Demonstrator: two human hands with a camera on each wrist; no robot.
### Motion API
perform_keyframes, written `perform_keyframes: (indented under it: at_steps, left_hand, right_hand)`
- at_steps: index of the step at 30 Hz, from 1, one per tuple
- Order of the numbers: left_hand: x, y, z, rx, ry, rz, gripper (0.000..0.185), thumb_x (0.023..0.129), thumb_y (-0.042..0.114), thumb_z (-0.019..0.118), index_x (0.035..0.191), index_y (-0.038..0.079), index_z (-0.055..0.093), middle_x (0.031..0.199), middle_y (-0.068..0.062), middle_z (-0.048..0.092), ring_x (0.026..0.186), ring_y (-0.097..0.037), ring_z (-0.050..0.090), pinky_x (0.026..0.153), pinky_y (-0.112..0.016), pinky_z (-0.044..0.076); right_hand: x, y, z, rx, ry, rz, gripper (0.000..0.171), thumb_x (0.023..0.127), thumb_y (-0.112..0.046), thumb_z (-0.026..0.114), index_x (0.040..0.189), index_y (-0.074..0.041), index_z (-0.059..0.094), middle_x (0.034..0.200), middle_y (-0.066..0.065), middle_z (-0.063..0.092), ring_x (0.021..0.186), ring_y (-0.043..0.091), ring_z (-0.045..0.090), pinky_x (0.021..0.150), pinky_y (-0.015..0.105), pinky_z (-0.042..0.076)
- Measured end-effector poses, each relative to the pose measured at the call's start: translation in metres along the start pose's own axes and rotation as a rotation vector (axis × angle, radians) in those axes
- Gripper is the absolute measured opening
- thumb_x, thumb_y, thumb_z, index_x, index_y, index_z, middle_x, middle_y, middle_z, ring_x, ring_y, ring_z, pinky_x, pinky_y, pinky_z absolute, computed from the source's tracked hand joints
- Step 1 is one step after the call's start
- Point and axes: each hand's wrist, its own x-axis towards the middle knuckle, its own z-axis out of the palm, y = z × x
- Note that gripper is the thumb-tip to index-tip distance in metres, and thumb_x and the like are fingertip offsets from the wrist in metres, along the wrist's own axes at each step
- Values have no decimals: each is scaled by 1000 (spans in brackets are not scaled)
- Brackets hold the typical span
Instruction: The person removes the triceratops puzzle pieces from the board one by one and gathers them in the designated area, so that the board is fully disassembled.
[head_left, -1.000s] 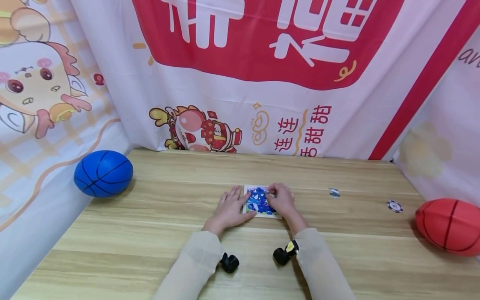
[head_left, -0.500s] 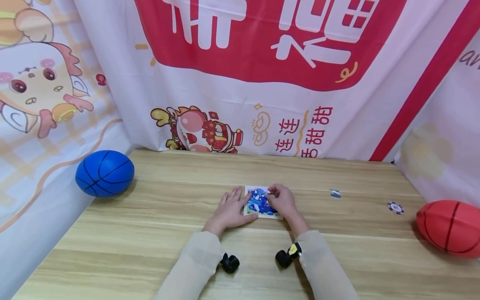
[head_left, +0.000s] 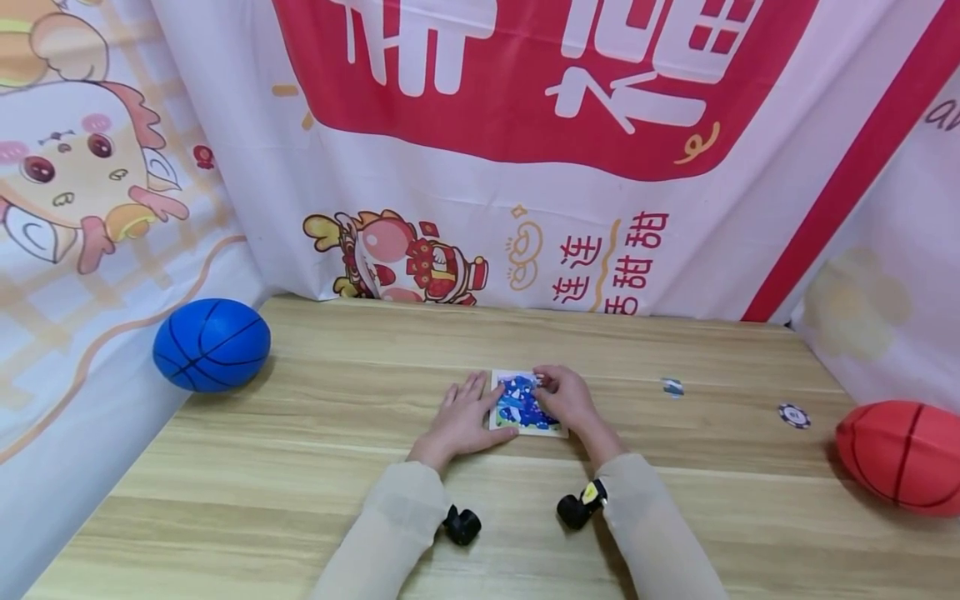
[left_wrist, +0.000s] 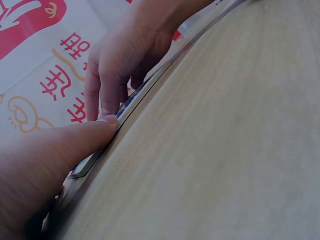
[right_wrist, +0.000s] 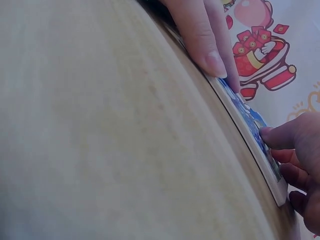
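Hands meet over a small square jigsaw puzzle board (head_left: 527,403) that lies flat near the middle of the wooden desk (head_left: 300,450). The left hand (head_left: 465,417) rests at the board's 9 o'clock side with its fingers stretched out flat; in the left wrist view its thumb tip (left_wrist: 107,121) presses against the board's edge (left_wrist: 127,107). It grasps nothing. The right hand (head_left: 566,398) sits on the board's 3 o'clock side with its fingers curled, their tips bunched toward the board's 1 o'clock corner. In the right wrist view one fingertip (right_wrist: 267,134) touches the blue picture surface (right_wrist: 247,117); whether it pinches a piece I cannot tell.

A loose puzzle piece (head_left: 671,386) lies on the desk at 3 o'clock from the board, well apart from it, and a poker chip (head_left: 793,414) sits farther out the same way. A red ball (head_left: 900,456) rests at the desk's 3 o'clock edge, and a blue ball (head_left: 212,345) at its 9 o'clock edge against the printed banner (head_left: 480,167).
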Motion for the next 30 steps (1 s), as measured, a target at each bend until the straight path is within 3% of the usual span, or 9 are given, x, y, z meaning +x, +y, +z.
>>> perform_keyframes:
  at_steps: [7,15,30]
  left_hand:
    - [0,0,1,0,9,2,80,74,67,42,135,17,29,142,-13,10,128,-25,3,100,-45,1]
    - [-1,-1,1,-4,2,-5,80,74,67,42,136,18,29,142,-13,10,128,-25,2,100,-45,1]
    - [-1,0,1,-7,1,-11,81,73,67,42,136,19,28,142,-12,8,128,-24,1,100,-44,0]
  right_hand:
    - [3,-1,-1,-18,-18,-7,30,79,-8,62,109,-5,60,85,6,52,75,20,47,67,33,42]
    - [4,-1,-7,52,-51,32,31,80,-10,62,110,-6,59,88,6,54,79,21,48,69,32,42]
    - [-2,20,-58,159,-10,-29,32,80,-10,59,112,-5,58,90,9,54,79,21,45,65,32,40]
